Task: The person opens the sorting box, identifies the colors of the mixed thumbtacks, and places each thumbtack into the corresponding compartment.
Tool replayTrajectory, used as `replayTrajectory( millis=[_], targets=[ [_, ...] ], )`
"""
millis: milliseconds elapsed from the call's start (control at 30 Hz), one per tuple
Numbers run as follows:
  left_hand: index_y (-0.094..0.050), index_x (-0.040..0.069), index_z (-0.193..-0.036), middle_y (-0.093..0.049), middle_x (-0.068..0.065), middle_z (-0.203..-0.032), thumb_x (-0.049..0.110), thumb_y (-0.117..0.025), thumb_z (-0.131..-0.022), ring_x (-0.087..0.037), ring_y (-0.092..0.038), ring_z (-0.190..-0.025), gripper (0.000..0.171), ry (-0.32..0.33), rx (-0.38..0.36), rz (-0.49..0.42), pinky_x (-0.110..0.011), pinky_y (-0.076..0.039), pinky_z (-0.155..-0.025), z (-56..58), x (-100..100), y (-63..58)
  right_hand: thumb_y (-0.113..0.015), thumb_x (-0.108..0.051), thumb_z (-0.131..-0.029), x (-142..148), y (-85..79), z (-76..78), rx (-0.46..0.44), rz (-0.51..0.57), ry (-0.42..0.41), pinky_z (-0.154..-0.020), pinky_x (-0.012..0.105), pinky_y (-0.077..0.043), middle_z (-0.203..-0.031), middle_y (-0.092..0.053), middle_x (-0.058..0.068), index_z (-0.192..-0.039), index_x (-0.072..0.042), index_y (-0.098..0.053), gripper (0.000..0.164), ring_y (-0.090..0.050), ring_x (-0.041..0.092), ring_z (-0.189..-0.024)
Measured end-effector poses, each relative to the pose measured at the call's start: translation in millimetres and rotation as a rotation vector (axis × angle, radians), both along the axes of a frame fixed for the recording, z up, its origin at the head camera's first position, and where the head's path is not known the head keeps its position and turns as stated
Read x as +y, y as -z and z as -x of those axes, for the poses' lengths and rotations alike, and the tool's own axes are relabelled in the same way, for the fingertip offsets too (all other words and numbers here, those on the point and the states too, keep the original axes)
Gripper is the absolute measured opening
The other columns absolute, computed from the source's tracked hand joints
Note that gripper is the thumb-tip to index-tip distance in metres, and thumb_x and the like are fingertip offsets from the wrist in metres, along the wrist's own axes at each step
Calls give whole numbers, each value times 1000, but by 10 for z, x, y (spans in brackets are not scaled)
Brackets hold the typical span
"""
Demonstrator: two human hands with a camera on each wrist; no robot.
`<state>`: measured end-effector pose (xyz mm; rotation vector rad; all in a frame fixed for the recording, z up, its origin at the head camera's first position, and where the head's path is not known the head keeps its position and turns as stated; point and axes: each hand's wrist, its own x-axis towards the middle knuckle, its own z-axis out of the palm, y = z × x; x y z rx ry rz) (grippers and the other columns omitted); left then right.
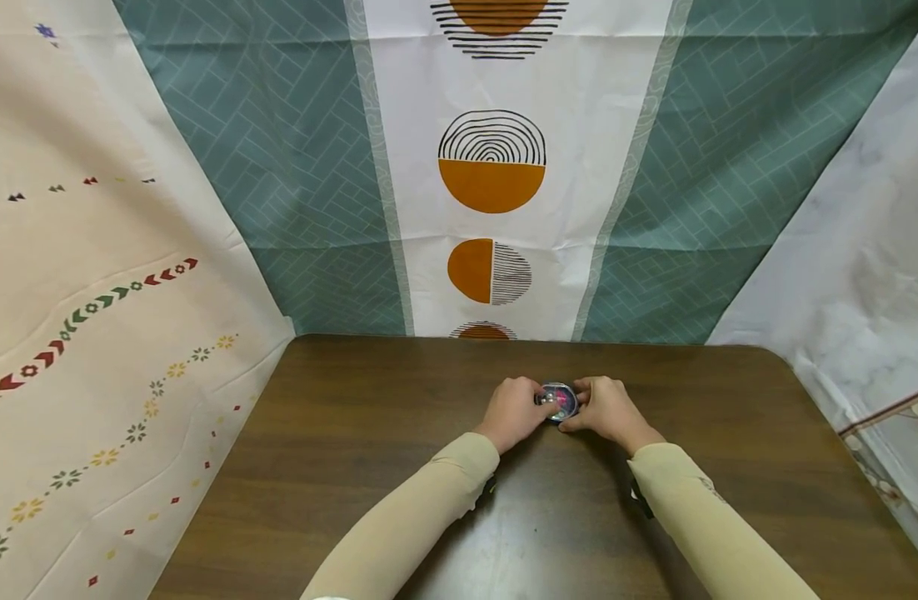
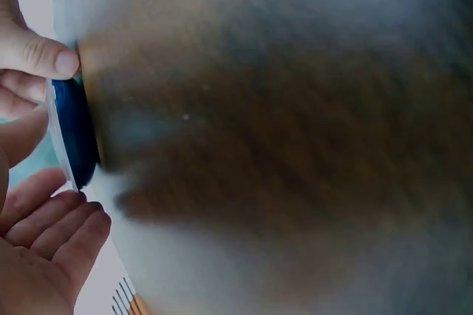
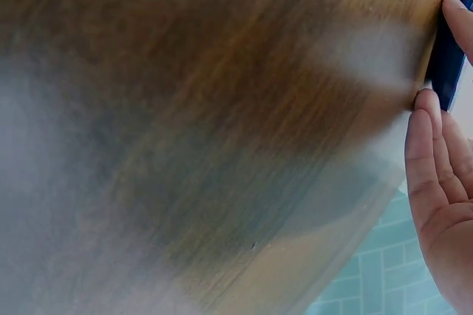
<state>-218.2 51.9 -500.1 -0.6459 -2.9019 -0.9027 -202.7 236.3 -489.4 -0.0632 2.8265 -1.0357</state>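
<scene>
A small round dark-blue case (image 1: 566,403) with a clear top and pink and silvery detail inside lies on the table (image 1: 369,433). My left hand (image 1: 513,412) is at its left side, thumb over the clear top and fingertips at the rim. On the opposite side my right hand (image 1: 611,412) holds the rim between thumb and fingers. The left wrist view shows the blue side (image 2: 74,134) of the case edge-on, with both hands around it. Only part of the blue edge (image 3: 446,60) appears in the right wrist view, beside the right thumb. Finer detail inside is too small to tell.
The brown wooden table ends at a teal and white patterned cloth (image 1: 316,208) hung behind it. A cream cloth (image 1: 114,233) with small motifs hangs along the left edge, and a whitish cloth (image 1: 864,275) along the right.
</scene>
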Motion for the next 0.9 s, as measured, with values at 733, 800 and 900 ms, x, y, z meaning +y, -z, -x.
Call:
replayTrajectory(
  millis=[733, 800, 900],
  targets=[
    [-62, 14, -124, -62, -4, -126, 39, -58, -91, -19, -58, -116, 42, -117, 138, -131, -36, -47, -95, 97, -426, -733, -77, -51, -70, 495, -582, -89, 103, -107, -59, -81, 44, -51, -135, -51, 18, -138, -4, -43, 90, -60, 32, -107],
    [-59, 12, -127, -58, -7, -131, 36, -56, -93, -23, -53, -124, 42, -147, 184, -156, -39, -43, -100, 75, -650, -852, -70, -53, -76, 538, -731, -169, 177, -125, -19, -86, 49, -48, -137, -50, 17, -139, -6, -44, 83, -56, 33, -113],
    [-55, 9, -130, -52, -11, -136, 33, -54, -94, -28, -44, -131, 43, -187, 231, -161, -42, -36, -106, 12, -961, -953, -64, -54, -81, 561, -882, -317, 303, -153, 45, -93, 54, -42, -135, -51, 18, -137, -5, -47, 76, -50, 36, -120]
  ],
)
